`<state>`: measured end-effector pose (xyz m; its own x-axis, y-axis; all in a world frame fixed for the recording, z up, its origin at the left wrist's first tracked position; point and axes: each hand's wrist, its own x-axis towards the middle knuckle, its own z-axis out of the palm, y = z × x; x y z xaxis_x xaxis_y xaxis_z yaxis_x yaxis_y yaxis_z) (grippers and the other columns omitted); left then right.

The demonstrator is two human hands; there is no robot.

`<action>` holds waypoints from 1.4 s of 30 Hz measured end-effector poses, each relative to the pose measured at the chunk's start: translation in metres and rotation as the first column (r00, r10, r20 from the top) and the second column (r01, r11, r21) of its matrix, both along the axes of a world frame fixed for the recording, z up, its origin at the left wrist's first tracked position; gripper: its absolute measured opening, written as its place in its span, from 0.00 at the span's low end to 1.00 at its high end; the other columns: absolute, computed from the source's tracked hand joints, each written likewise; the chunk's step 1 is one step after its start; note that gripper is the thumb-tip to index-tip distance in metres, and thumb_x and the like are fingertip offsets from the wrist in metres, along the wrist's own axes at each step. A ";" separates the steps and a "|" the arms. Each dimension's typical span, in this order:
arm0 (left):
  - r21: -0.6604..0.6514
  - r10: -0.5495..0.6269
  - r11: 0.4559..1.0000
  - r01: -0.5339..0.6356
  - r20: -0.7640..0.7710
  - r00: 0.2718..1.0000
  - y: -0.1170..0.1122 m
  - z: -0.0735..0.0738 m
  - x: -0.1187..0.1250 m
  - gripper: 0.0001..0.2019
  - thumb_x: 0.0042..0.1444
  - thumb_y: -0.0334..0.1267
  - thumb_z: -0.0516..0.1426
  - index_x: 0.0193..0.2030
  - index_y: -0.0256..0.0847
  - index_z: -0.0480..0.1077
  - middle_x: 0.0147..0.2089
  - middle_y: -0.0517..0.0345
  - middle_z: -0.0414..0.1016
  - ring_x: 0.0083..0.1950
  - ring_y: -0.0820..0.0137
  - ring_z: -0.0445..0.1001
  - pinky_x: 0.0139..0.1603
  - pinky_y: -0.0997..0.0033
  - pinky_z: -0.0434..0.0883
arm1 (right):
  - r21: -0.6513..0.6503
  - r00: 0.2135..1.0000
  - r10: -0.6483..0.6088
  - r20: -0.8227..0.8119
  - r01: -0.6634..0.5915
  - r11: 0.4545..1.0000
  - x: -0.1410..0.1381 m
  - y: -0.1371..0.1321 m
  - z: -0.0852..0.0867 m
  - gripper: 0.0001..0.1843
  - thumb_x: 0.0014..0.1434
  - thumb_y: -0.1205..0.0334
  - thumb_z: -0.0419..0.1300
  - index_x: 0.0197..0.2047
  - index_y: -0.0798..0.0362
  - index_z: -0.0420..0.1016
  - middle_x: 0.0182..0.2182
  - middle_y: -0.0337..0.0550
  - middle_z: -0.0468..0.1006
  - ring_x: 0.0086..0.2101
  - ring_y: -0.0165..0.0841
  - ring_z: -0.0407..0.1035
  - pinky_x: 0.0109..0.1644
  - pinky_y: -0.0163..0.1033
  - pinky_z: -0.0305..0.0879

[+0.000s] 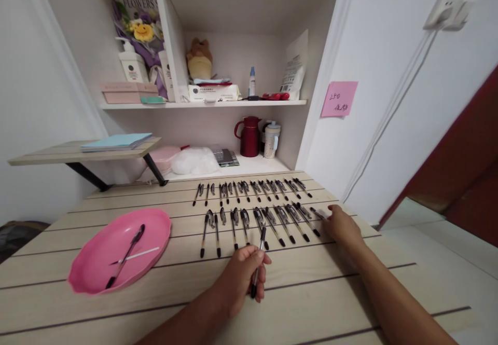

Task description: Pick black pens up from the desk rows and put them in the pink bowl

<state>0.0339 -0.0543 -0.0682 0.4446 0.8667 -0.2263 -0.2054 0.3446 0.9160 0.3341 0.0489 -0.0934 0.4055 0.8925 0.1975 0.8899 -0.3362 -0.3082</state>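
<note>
My left hand [249,272] is closed around a pen [260,257] with a clear barrel and black ends, held tilted above the table's near middle. At the right end of the near row, my right hand [343,226] is low over the tabletop, its fingers closed on a slim dark-tipped pen [319,213] partly hidden by them. A near row of pens [286,225] and a far row of pens [257,191] lie spread across the table, with dark caps with clips [223,215] beside many of them.
A pink plate [87,267] on the left holds a pen [126,254] and a thin white stick [142,254]. Behind the wooden tabletop [187,288], a shelf bears a red jug [249,136] and a cup [271,140]. A small raised stand [50,153] carries blue paper [116,141].
</note>
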 end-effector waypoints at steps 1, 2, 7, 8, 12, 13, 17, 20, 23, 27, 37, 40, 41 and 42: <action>-0.002 -0.012 1.000 0.012 -0.002 1.000 0.000 0.000 0.000 0.16 0.50 0.50 0.53 0.34 0.37 0.62 0.20 0.67 0.62 0.12 0.80 0.58 0.13 0.78 0.55 | 0.000 1.000 0.003 0.011 -0.003 1.000 0.003 -0.002 0.000 0.25 0.51 0.64 0.52 0.53 0.61 0.63 0.37 0.56 0.77 0.39 0.43 0.71 0.37 0.41 0.62; -0.003 -0.022 1.000 0.022 -0.005 1.000 0.000 -0.001 0.000 0.16 0.50 0.50 0.53 0.34 0.37 0.62 0.20 0.67 0.62 0.12 0.80 0.58 0.13 0.78 0.55 | -0.001 1.000 0.012 0.018 -0.012 1.000 0.006 -0.003 -0.001 0.24 0.50 0.64 0.52 0.51 0.60 0.65 0.36 0.55 0.77 0.39 0.43 0.71 0.37 0.41 0.62; -0.001 -0.039 0.999 0.039 -0.018 0.999 0.001 -0.003 -0.001 0.14 0.51 0.48 0.51 0.34 0.37 0.62 0.20 0.66 0.63 0.12 0.79 0.59 0.12 0.79 0.54 | -0.045 0.997 0.069 0.037 -0.067 0.997 0.011 -0.004 0.001 0.15 0.49 0.63 0.52 0.39 0.54 0.74 0.34 0.51 0.79 0.38 0.42 0.71 0.36 0.39 0.62; -0.002 -0.040 0.999 0.040 -0.016 0.999 0.001 -0.003 -0.001 0.14 0.52 0.47 0.51 0.34 0.37 0.62 0.20 0.66 0.63 0.12 0.79 0.59 0.12 0.78 0.54 | -0.051 0.996 0.078 0.041 -0.075 0.996 0.010 -0.004 0.002 0.15 0.49 0.63 0.52 0.38 0.54 0.74 0.34 0.51 0.79 0.37 0.42 0.72 0.36 0.38 0.62; -0.004 -0.046 0.999 0.046 -0.011 0.999 0.001 -0.003 -0.001 0.14 0.52 0.48 0.51 0.34 0.36 0.63 0.20 0.66 0.63 0.12 0.79 0.59 0.13 0.78 0.55 | -0.043 0.993 0.103 0.065 -0.100 0.994 0.008 -0.005 0.002 0.13 0.49 0.62 0.52 0.36 0.53 0.75 0.34 0.50 0.79 0.37 0.43 0.72 0.34 0.39 0.61; -0.003 -0.044 0.999 0.044 -0.013 0.999 0.001 -0.003 -0.001 0.15 0.51 0.48 0.51 0.34 0.36 0.63 0.20 0.66 0.63 0.12 0.79 0.59 0.13 0.77 0.55 | -0.032 0.992 0.110 0.067 -0.108 0.994 0.009 -0.006 0.002 0.13 0.49 0.62 0.53 0.36 0.53 0.75 0.34 0.51 0.79 0.37 0.43 0.72 0.34 0.40 0.61; 0.000 -0.042 0.999 0.042 -0.015 0.999 0.001 -0.003 -0.001 0.16 0.50 0.50 0.53 0.34 0.36 0.63 0.19 0.66 0.63 0.12 0.79 0.60 0.14 0.78 0.55 | 0.058 0.993 0.110 -0.040 -0.108 0.992 0.016 -0.011 0.005 0.13 0.48 0.61 0.56 0.37 0.54 0.75 0.32 0.52 0.79 0.35 0.45 0.72 0.34 0.42 0.62; 0.003 -0.053 0.999 0.053 -0.014 0.999 0.001 -0.002 -0.001 0.17 0.50 0.50 0.53 0.35 0.35 0.63 0.20 0.66 0.63 0.13 0.79 0.60 0.14 0.78 0.55 | 0.192 0.905 0.121 -0.408 -0.044 0.980 0.013 -0.016 0.017 0.14 0.47 0.59 0.58 0.38 0.55 0.73 0.27 0.48 0.77 0.30 0.42 0.72 0.31 0.42 0.64; 0.025 -0.049 0.998 0.050 -0.028 0.998 0.000 0.000 -0.002 0.17 0.51 0.50 0.53 0.36 0.34 0.65 0.20 0.66 0.63 0.13 0.81 0.58 0.14 0.79 0.52 | 0.356 0.589 0.290 -0.754 -0.005 0.934 -0.016 -0.026 0.037 0.17 0.43 0.58 0.63 0.38 0.54 0.71 0.25 0.43 0.75 0.27 0.36 0.71 0.29 0.39 0.65; 0.069 -0.047 0.996 0.051 -0.055 0.997 -0.002 0.003 -0.003 0.17 0.52 0.48 0.52 0.37 0.33 0.66 0.20 0.65 0.64 0.12 0.83 0.54 0.14 0.79 0.47 | 0.448 0.187 0.464 -0.866 -0.125 0.885 -0.080 -0.043 0.062 0.18 0.39 0.58 0.68 0.35 0.52 0.73 0.24 0.39 0.74 0.27 0.32 0.71 0.29 0.36 0.66; 0.066 0.014 0.998 -0.010 -0.052 0.999 0.001 0.005 -0.006 0.17 0.52 0.48 0.52 0.37 0.33 0.66 0.19 0.66 0.62 0.13 0.84 0.48 0.15 0.78 0.43 | 0.542 0.002 0.551 -0.834 -0.184 0.820 -0.126 -0.051 0.062 0.19 0.43 0.57 0.68 0.40 0.51 0.73 0.28 0.39 0.76 0.30 0.30 0.70 0.38 0.38 0.66; 0.056 0.004 0.998 0.000 -0.063 0.998 0.001 0.006 -0.006 0.17 0.52 0.48 0.53 0.37 0.33 0.67 0.19 0.66 0.62 0.13 0.84 0.48 0.15 0.78 0.43 | 0.526 0.011 0.540 -0.841 -0.215 0.823 -0.126 -0.052 0.061 0.19 0.43 0.58 0.68 0.40 0.51 0.73 0.28 0.39 0.76 0.31 0.30 0.70 0.39 0.38 0.65; 0.052 0.005 0.999 -0.002 -0.063 0.998 0.001 0.006 -0.006 0.17 0.52 0.48 0.52 0.37 0.33 0.67 0.19 0.66 0.62 0.13 0.84 0.48 0.15 0.78 0.43 | 0.521 0.012 0.537 -0.843 -0.230 0.822 -0.126 -0.053 0.061 0.19 0.43 0.58 0.68 0.40 0.51 0.73 0.28 0.40 0.76 0.31 0.30 0.70 0.39 0.37 0.65; 0.050 0.008 0.999 -0.005 -0.061 0.998 0.001 0.006 -0.006 0.17 0.52 0.48 0.52 0.37 0.33 0.67 0.19 0.66 0.62 0.13 0.84 0.48 0.15 0.78 0.43 | 0.515 0.012 0.534 -0.845 -0.247 0.821 -0.127 -0.054 0.061 0.19 0.43 0.58 0.68 0.40 0.51 0.73 0.28 0.40 0.76 0.31 0.30 0.69 0.38 0.37 0.65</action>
<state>0.0281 -0.0537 -0.0619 0.4254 0.8805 -0.2092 -0.1506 0.2968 0.9430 0.2073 -0.0055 -0.0320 -0.0238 0.9891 0.1452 -0.2047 0.1374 -0.9691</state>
